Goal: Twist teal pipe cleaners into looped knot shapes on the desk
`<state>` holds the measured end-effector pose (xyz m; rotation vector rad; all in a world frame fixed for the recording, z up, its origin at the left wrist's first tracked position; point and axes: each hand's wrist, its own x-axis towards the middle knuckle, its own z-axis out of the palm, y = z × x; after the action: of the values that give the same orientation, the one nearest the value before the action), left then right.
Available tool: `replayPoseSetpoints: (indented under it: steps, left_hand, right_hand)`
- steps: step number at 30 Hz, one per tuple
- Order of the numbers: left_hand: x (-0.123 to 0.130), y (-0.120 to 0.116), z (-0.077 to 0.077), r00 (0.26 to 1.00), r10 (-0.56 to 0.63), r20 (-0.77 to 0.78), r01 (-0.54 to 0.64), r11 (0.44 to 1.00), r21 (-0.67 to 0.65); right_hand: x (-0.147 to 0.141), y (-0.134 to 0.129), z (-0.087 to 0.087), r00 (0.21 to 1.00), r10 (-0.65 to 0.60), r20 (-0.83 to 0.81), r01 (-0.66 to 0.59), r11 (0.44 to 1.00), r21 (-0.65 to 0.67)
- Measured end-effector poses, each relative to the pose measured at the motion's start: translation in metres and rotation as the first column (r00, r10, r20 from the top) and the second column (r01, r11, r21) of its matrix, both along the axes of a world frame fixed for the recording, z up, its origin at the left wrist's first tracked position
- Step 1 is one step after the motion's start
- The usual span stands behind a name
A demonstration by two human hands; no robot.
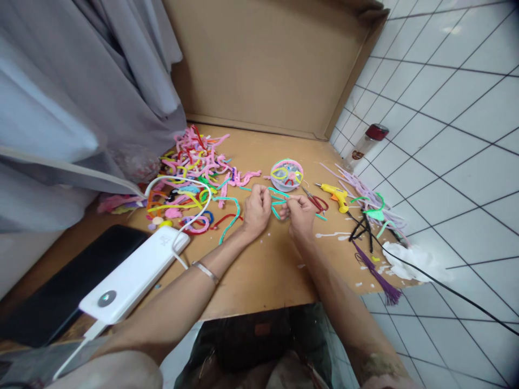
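Over the middle of the table, my left hand (258, 210) is closed, its fingers wrapped round a teal pipe cleaner (279, 192). My right hand (299, 212) pinches the same bent teal pipe cleaner a short way to the right. The teal strands run between both hands and stick out past the right one, so I cannot tell how many pieces there are. Another bent teal pipe cleaner (237, 208) lies left of my left hand, near a red one (221, 220). Just behind my hands stands a round tub (286, 175) with yellow and pink loops on top.
A heap of coloured pipe cleaners (198, 156) lies at the left, behind a white power bank (133, 275) with a cable. On the right are red-handled pliers (318, 202), a yellow glue gun (334, 195), a purple tassel (379, 275), white tissue (405, 262) and a bottle (367, 143).
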<state>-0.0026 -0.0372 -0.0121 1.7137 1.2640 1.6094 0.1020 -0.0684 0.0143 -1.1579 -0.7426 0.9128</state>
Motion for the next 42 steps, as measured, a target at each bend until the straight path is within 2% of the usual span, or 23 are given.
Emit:
replayPoseSetpoints:
  steps: [5, 9, 11, 14, 17, 20, 23, 32, 37, 42]
  left_hand:
    - [-0.001, 0.003, -0.001, 1.000, -0.006, 0.002, 0.006, 1.000, 0.000]
    - [-0.003, 0.004, -0.001, 1.000, 0.002, -0.028, -0.002, 1.000, -0.014]
    - [-0.003, 0.004, -0.001, 0.999, 0.001, -0.054, -0.002, 1.000, -0.011]
    - [-0.003, 0.002, -0.001, 0.995, -0.001, -0.096, 0.000, 1.000, -0.004]
    - [-0.001, -0.001, -0.001, 0.991, -0.007, -0.134, 0.007, 1.000, 0.003]
    - [0.000, -0.005, 0.000, 0.987, -0.017, -0.157, 0.019, 1.000, 0.007]
    - [0.001, -0.008, 0.001, 0.985, -0.035, -0.171, 0.035, 0.999, -0.001]
    - [0.002, -0.010, 0.000, 0.983, -0.054, -0.174, 0.054, 0.999, -0.006]
    - [0.002, -0.009, -0.001, 0.986, -0.032, -0.163, 0.033, 0.999, 0.000]
    - [0.001, -0.008, 0.000, 0.989, -0.101, -0.112, 0.101, 0.995, -0.006]
  right_hand:
    - [0.004, -0.001, 0.000, 0.997, 0.059, 0.050, -0.057, 0.998, -0.033]
    - [0.008, -0.001, -0.004, 0.964, 0.045, 0.263, -0.043, 0.999, -0.012]
    - [0.011, -0.001, -0.005, 0.901, -0.016, 0.434, -0.007, 0.999, 0.051]
    - [0.015, -0.001, -0.008, 0.756, -0.121, 0.643, 0.004, 0.984, 0.180]
    - [0.017, -0.001, -0.010, 0.637, -0.177, 0.750, -0.054, 0.960, 0.273]
    - [0.017, -0.001, -0.011, 0.575, -0.182, 0.798, -0.085, 0.956, 0.279]
    - [0.017, -0.002, -0.010, 0.563, -0.193, 0.803, -0.061, 0.960, 0.274]
    - [0.013, -0.003, -0.010, 0.594, -0.253, 0.764, 0.015, 0.952, 0.304]
    - [0.013, -0.004, -0.009, 0.586, -0.207, 0.784, -0.054, 0.955, 0.293]
    - [0.018, -0.004, -0.005, 0.610, -0.148, 0.779, -0.102, 0.960, 0.262]
